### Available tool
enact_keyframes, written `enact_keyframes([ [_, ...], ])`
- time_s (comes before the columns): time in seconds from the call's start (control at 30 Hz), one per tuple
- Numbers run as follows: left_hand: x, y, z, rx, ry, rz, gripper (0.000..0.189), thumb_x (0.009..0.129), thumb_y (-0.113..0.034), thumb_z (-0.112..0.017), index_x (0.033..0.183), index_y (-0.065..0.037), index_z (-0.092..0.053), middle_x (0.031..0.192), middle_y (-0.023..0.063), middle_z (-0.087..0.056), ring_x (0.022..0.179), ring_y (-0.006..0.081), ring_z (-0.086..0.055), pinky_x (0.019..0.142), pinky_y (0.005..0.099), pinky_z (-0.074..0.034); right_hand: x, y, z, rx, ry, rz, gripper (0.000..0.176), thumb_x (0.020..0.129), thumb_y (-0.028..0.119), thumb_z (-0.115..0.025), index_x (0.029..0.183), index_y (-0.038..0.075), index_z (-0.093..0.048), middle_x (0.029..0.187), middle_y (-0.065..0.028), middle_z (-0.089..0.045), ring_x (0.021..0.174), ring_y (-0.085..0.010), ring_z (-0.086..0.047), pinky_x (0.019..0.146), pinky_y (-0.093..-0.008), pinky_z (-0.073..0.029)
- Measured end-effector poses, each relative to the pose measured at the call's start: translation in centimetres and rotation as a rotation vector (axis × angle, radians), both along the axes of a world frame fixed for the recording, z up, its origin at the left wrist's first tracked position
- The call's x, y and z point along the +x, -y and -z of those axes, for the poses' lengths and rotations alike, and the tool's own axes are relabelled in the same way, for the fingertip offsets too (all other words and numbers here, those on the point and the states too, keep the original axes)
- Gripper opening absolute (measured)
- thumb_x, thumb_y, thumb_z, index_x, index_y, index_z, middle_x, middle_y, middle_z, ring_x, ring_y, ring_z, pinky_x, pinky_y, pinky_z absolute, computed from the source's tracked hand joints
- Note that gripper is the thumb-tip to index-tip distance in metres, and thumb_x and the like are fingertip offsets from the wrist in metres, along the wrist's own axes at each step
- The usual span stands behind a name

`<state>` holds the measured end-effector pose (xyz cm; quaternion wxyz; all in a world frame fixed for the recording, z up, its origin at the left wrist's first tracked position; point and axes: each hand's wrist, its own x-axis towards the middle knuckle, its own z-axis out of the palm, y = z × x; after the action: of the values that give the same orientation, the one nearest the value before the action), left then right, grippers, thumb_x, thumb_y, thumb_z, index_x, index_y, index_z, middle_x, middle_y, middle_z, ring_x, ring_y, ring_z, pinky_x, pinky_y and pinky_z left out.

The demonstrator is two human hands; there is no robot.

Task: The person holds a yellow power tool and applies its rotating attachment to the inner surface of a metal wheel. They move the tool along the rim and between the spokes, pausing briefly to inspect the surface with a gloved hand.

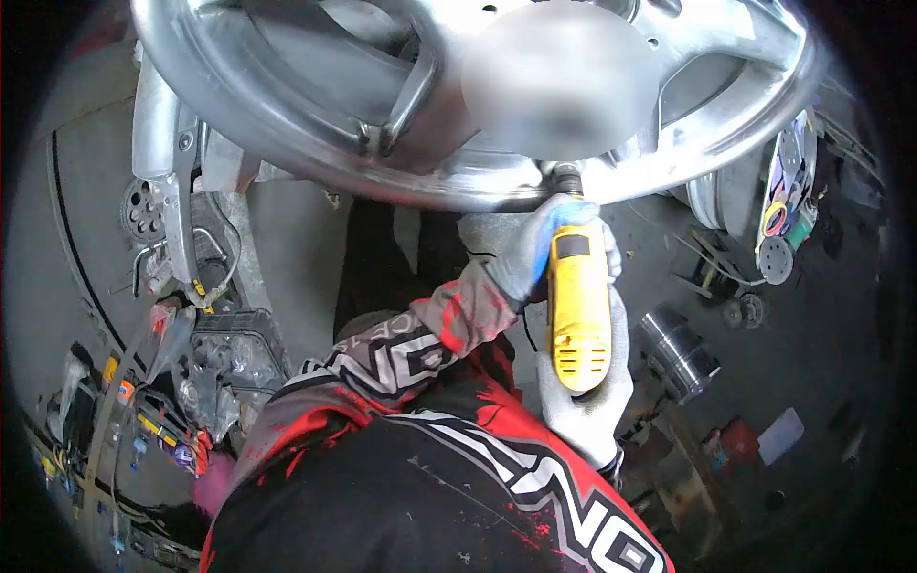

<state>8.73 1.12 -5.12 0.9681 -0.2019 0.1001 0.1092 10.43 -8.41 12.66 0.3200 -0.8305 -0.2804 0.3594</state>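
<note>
A large silver alloy wheel (382, 167) fills the top of the view, its spokes and polished rim facing me. My left hand (530, 250), in a grey and blue glove, wraps round the front of a yellow power drill (580, 310). Lower down, my right hand (590, 413), in a whitish glove, grips the drill's rear, partly hidden beneath its body. The drill's chuck (568, 179) points at the lower rim. Whatever is fitted in it is hard to make out, and a blurred oval covers the wheel's middle.
On the left stand a metal stand (177, 220) and a black crate (239, 334) with clear plastic inside. Sanding discs (776, 258) hang at right, above a shiny metal cylinder (678, 351). A cable (693, 253) crosses the right side.
</note>
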Motion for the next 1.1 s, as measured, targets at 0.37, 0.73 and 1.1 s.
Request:
enact_keyframes([
  [0.37,-1.9,0.1,-0.6,0.171,-0.111,-0.058,0.045,0.092,-0.040,-0.058,0.090,0.004,-0.067,0.085,0.0216,-0.068,0.080,0.0358,-0.067,0.081,0.0470,-0.055,0.8,1.2,0.4,-0.011,-0.062,-0.073,0.081,0.076,0.008,-0.083,0.146,-0.007,-0.045,0.129,-0.0221,-0.065,0.114,-0.0254,-0.068,0.099,-0.0380,-0.053],
  [0.73,-5.4,-0.7,-1.4,0.237,-0.266,-0.038,0.042,0.093,-0.039,-0.061,0.092,0.003,-0.065,0.086,0.0177,-0.067,0.080,0.0320,-0.066,0.081,0.0453,-0.056,-0.5,1.5,2.2,0.078,-0.162,-0.104,0.085,0.075,0.008,-0.084,0.148,-0.007,-0.042,0.127,-0.0183,-0.065,0.112,-0.0217,-0.067,0.098,-0.0351,-0.052],
  [1.1,0.6,0.2,-1.8,0.224,-0.266,0.089,0.019,0.099,-0.026,-0.061,0.096,-0.007,-0.059,0.086,0.0084,-0.066,0.083,0.0235,-0.067,0.080,0.0396,-0.056,1.2,4.0,2.6,0.182,0.042,0.039,0.080,0.080,-0.001,-0.072,0.151,-0.006,-0.035,0.134,-0.0169,-0.060,0.121,-0.0247,-0.060,0.105,-0.0374,-0.047],
])
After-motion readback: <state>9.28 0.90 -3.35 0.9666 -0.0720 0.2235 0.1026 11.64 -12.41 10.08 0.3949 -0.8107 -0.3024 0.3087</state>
